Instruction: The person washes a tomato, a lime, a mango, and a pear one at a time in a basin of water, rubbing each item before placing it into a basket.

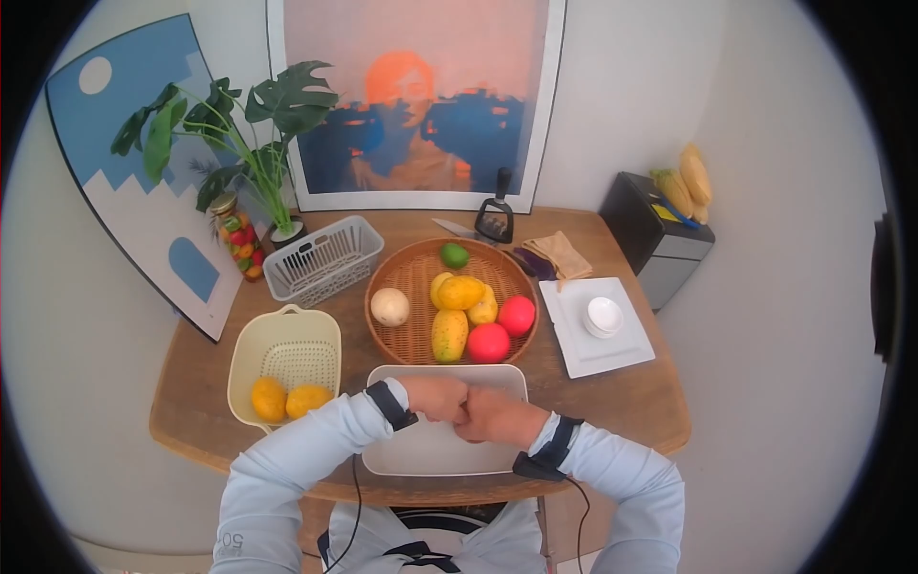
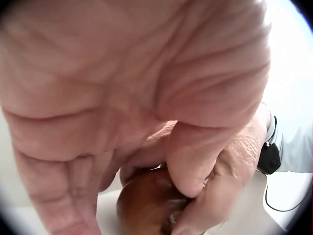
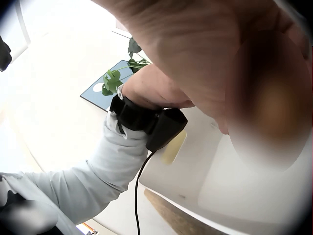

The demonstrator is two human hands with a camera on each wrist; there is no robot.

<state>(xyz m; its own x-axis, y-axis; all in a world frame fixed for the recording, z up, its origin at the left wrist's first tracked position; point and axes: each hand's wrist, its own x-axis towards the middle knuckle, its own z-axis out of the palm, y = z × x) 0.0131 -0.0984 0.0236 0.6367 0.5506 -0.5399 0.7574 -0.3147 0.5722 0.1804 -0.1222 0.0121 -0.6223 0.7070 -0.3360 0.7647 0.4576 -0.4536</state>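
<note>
Over the white bin [image 1: 440, 457], my left hand [image 1: 435, 396] and right hand [image 1: 504, 417] meet in the head view, hiding what lies between them. The left wrist view reveals a glossy, round brown onion [image 2: 144, 203] there. My right hand [image 2: 230, 161] grips it, with the thumb along its side. The thumb and a curled finger of my left hand [image 2: 132, 83] pinch at its top, while other fingers hang beside it. In the right wrist view the onion shows only as a brown blur [image 3: 274, 105] near my right palm.
Behind the bin stands a wicker basket [image 1: 380, 335] of fruit. To the left are a cream colander [image 1: 287, 335] with two yellow fruits and a grey basket [image 1: 325, 258]. A square white plate [image 1: 583, 359] with small bowls lies right. A knife [image 1: 452, 228] and grater [image 1: 495, 220] are at the back.
</note>
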